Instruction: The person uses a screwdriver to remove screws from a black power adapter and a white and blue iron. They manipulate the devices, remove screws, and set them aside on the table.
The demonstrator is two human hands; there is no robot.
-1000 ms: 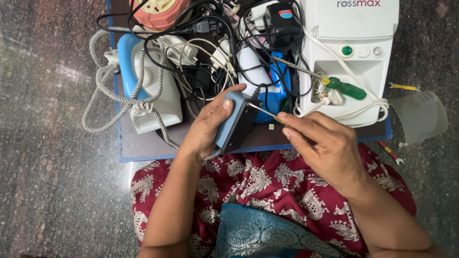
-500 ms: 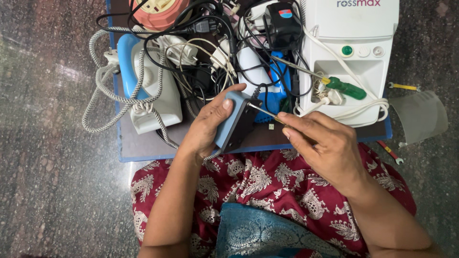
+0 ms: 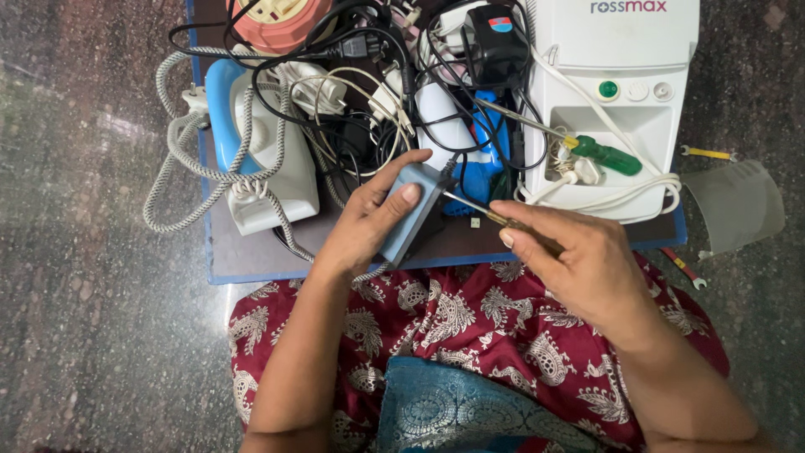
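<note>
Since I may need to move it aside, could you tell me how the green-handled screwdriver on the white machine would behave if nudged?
The green-handled screwdriver looks rigid and light. Its round handle lies on the white machine among loose white cords, so it would probably roll or slide a little, then catch on them. The long thin shaft may snag the black cables nearby.

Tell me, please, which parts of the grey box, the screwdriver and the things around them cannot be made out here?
Head view only:
- Grey box: its underside and near end are covered by the left hand.
- Screwdriver: its handle is hidden inside the right hand; the tip's contact with the box is too small to tell.
- Pink reel: cut off by the top edge.
- Plugs under the black cables: tangled, not traceable.
</note>
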